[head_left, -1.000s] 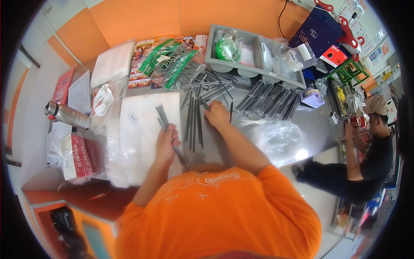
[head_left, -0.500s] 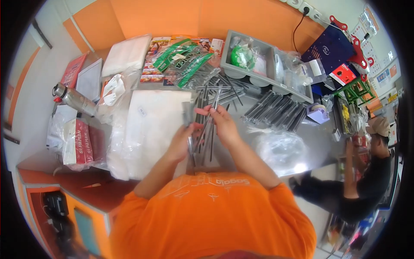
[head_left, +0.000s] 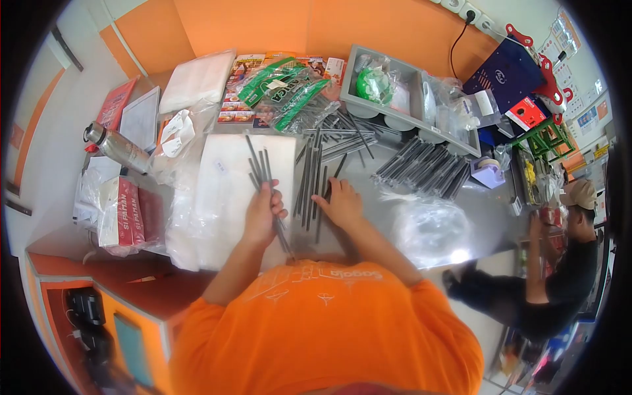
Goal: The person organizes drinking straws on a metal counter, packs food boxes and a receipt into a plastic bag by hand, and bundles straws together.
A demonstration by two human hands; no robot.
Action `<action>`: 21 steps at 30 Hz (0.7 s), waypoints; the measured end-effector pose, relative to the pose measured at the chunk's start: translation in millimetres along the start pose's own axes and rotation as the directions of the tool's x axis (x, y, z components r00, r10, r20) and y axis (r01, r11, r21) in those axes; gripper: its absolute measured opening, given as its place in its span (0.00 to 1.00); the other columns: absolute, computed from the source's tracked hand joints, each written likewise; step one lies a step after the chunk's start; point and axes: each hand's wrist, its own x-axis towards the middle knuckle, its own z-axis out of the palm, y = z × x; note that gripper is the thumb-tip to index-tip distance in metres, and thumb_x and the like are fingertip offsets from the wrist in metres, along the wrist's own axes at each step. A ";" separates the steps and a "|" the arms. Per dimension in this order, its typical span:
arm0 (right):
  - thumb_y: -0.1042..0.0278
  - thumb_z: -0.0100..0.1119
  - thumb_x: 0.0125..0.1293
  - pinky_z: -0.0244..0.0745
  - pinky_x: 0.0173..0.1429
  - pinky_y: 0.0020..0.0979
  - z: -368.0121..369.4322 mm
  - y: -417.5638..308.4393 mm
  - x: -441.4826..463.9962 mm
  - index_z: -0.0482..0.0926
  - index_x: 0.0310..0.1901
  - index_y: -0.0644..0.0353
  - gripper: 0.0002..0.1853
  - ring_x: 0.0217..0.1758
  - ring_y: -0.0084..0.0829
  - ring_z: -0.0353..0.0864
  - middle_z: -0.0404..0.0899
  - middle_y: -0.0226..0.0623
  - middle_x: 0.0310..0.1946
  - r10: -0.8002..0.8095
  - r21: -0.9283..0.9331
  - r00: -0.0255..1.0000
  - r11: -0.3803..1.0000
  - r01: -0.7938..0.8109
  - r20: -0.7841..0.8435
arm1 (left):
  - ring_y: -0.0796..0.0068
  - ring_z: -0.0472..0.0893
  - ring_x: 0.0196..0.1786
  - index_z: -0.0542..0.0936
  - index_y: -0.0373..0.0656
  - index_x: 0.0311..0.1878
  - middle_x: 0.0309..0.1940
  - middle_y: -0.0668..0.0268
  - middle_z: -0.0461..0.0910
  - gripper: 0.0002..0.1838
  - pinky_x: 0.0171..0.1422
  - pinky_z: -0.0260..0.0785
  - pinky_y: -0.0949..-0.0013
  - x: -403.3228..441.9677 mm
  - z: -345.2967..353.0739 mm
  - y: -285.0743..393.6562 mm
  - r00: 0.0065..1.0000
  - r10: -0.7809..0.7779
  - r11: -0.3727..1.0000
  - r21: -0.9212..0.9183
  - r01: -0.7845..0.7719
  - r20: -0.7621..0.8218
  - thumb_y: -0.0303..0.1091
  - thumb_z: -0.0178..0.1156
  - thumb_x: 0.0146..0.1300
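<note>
Several thin black straws [head_left: 257, 159] are bunched in my left hand [head_left: 263, 214], its fingers wrapped round them over the white plastic sheets [head_left: 224, 191]. Their upper ends fan out above the fist and the lower ends point toward my body. My right hand [head_left: 343, 203] rests low over the table, fingers bent, touching loose black straws [head_left: 309, 181] that lie in a row between the hands. A dark straw end [head_left: 341, 164] sticks out beyond its fingertips. More straws in clear wrapping [head_left: 345, 141] lie just behind. To the right are bundles of wrapped black straws [head_left: 421, 168].
A grey divided tray [head_left: 382, 108] holds clear bags and a green item. Green-printed plastic packs [head_left: 289, 95] lie at the back. On the left stand a metal bottle [head_left: 118, 148] and a red-white box [head_left: 122, 214]. Clear plastic [head_left: 431, 230] lies right; a person [head_left: 559, 263] is beyond.
My hands have moved apart. The left one has shifted left, gripping a bunch of straws upright. The right one has come down to the loose straws on the table.
</note>
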 end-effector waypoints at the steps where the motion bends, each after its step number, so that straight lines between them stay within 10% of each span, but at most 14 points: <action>1: 0.57 0.59 0.54 0.68 0.50 0.39 5.2 3.4 1.2 0.62 0.57 0.60 0.31 0.47 0.45 0.72 0.68 0.46 0.46 -0.040 -0.004 0.999 0.999 0.041 0.035 | 0.86 0.58 0.22 0.66 0.43 0.49 0.23 0.76 0.60 0.16 0.27 0.56 0.79 0.3 -1.5 1.9 0.999 0.030 0.999 -0.012 -0.031 -0.017 0.45 0.43 0.68; 15: 0.67 0.52 0.54 0.73 0.41 0.38 9.8 39.1 25.3 0.71 0.42 0.64 0.14 0.37 0.42 0.78 0.76 0.44 0.34 0.131 0.202 0.991 0.971 -0.126 -0.010 | 0.87 0.58 0.22 0.67 0.42 0.49 0.23 0.76 0.61 0.15 0.26 0.55 0.80 -3.5 -15.6 6.5 0.998 0.053 0.997 0.052 -0.051 -0.027 0.42 0.46 0.67; 17: 0.65 0.49 0.59 0.72 0.31 0.30 -13.8 36.4 24.3 0.70 0.40 0.61 0.10 0.31 0.27 0.77 0.74 0.34 0.30 0.235 0.742 0.881 0.475 -0.473 0.411 | 0.88 0.58 0.21 0.67 0.42 0.49 0.22 0.76 0.60 0.15 0.26 0.55 0.80 -4.6 -12.0 8.2 0.999 0.040 0.997 0.074 -0.039 -0.014 0.42 0.46 0.67; 21: 0.66 0.46 0.63 0.65 0.25 0.22 -27.7 33.8 15.4 0.70 0.41 0.58 0.08 0.24 0.18 0.70 0.69 0.27 0.26 0.214 0.817 0.856 0.261 -0.514 0.470 | 0.88 0.57 0.21 0.66 0.41 0.50 0.22 0.76 0.58 0.16 0.26 0.54 0.80 1.0 -1.8 3.2 1.000 0.015 0.997 0.077 -0.017 0.026 0.42 0.47 0.67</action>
